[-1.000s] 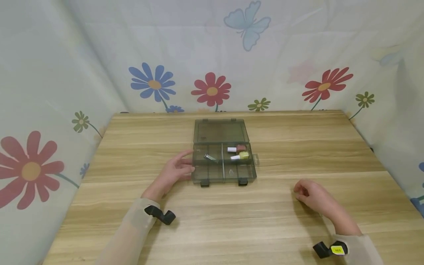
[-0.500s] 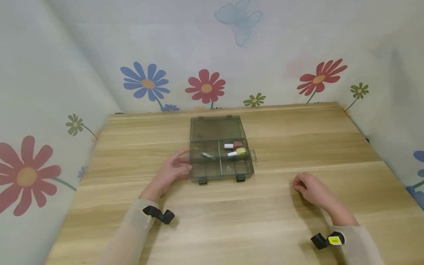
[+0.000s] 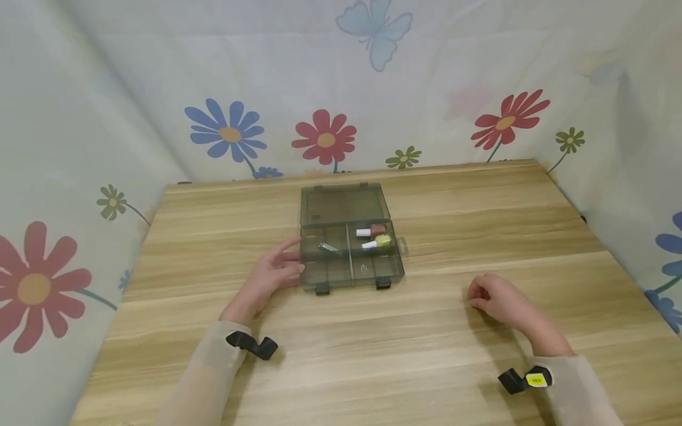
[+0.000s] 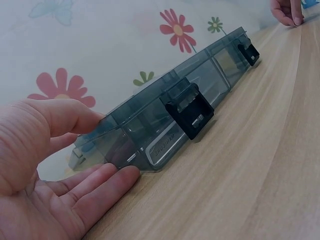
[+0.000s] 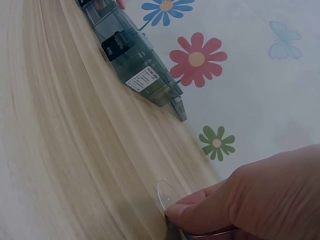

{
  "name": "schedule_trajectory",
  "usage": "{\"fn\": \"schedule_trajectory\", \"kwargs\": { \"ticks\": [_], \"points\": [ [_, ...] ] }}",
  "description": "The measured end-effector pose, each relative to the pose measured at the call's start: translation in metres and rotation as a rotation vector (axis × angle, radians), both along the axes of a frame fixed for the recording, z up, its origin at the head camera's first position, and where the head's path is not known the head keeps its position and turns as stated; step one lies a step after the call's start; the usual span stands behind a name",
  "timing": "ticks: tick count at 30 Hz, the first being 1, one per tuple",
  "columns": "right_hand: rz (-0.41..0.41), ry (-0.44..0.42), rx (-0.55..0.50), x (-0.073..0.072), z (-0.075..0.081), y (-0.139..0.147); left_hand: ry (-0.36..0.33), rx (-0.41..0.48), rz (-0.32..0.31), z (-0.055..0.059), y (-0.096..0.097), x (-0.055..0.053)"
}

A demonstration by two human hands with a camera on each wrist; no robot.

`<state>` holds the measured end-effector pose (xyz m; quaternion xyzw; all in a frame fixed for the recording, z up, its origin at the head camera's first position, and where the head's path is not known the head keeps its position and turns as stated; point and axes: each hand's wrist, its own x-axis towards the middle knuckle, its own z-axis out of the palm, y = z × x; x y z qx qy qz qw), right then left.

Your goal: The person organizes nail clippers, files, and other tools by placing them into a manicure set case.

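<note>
A translucent dark green compartment box (image 3: 325, 275) lies on the table with its lid (image 3: 345, 204) folded back. Nail clippers (image 3: 329, 248) rest in its left half. Two nail polish bottles, one red-brown (image 3: 377, 229) and one yellow (image 3: 382, 240), lie in the right half. My left hand (image 3: 269, 273) touches the box's left side, thumb at the rim and fingertips low on the wall in the left wrist view. To the right of the box, my right hand (image 3: 495, 299) pinches a small clear oval piece (image 5: 168, 194) just above the table; the fingers hide part of it.
Two black latches (image 3: 322, 289) stick out along the box's front edge, and a hanging tab (image 3: 402, 246) on its right side. The wooden table (image 3: 373, 355) ends at a flowered curtain (image 3: 437, 89) behind and at both sides.
The head view has shifted slightly, so the whole scene sits a little higher and further left. Both hands and the box keep their places relative to one another.
</note>
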<state>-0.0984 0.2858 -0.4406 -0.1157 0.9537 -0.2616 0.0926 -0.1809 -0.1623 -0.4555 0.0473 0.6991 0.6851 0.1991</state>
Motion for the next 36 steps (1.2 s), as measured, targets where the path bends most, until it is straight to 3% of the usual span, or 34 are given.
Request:
{"fn": "schedule_trajectory", "kwargs": {
  "ticks": [3,10,21,36],
  "points": [
    [0.014,0.019,0.003,0.0,0.0,0.0,0.003,0.006,0.004,0.0,0.001,0.001],
    [0.022,0.032,0.003,-0.001,0.001,-0.001,0.03,0.002,0.019,-0.018,-0.003,-0.005],
    [0.001,0.063,-0.029,-0.009,0.008,-0.009,0.034,0.002,0.028,-0.017,-0.002,-0.005],
    [0.043,0.093,-0.062,-0.023,0.023,-0.026,0.039,0.001,0.02,-0.019,-0.003,-0.005]
  ]
}}
